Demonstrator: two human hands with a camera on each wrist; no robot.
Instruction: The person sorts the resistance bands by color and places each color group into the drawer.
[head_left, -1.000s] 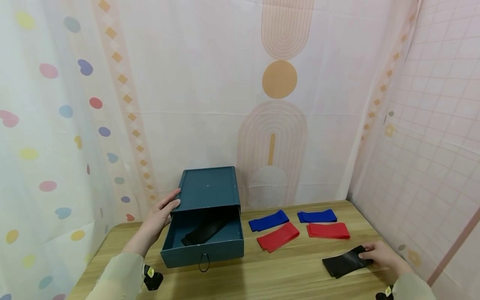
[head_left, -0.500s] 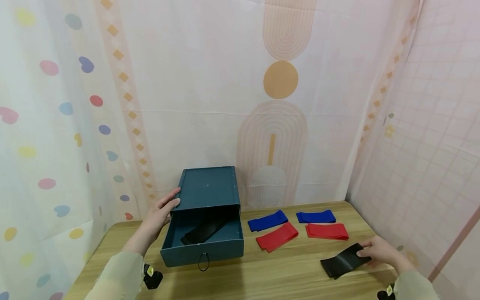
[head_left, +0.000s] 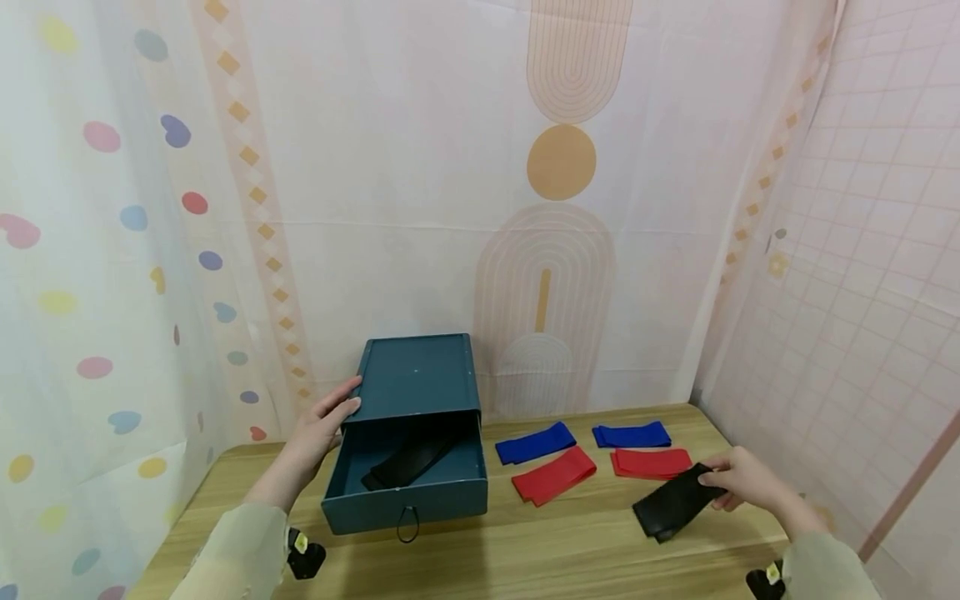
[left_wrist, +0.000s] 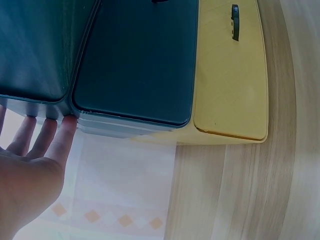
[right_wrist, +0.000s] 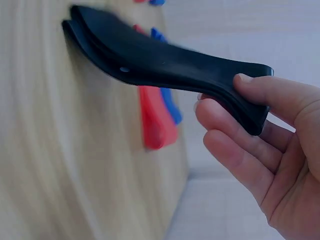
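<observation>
Head view put the black folded elastic band (head_left: 671, 502) in the right hand (head_left: 750, 479), and I recorded that hand as pinching one short end between thumb and fingers. From this grip the band's long axis ran leftward and toward the near edge of the wooden table (head_left: 555, 554). In the right wrist view I noted its two layers parted at the far end; I could not confirm whether that end touched the table.

I judged the governing relation to be the line from band to pulled-out drawer (head_left: 450, 498): the drawer stood well to the band's left, with a second black band (head_left: 412, 462) lying inside, its long axis also slanting down to the left. The left hand (head_left: 315, 429) was nearer the drawer, its straight, spread fingers touching the side of the teal cabinet (head_left: 420, 375) and gripping nothing.

The right-hand red band (head_left: 648, 462) lay just beyond the held band, which overlapped its edge in that view; the left-hand red band (head_left: 555, 475) lay between held band and drawer.
</observation>
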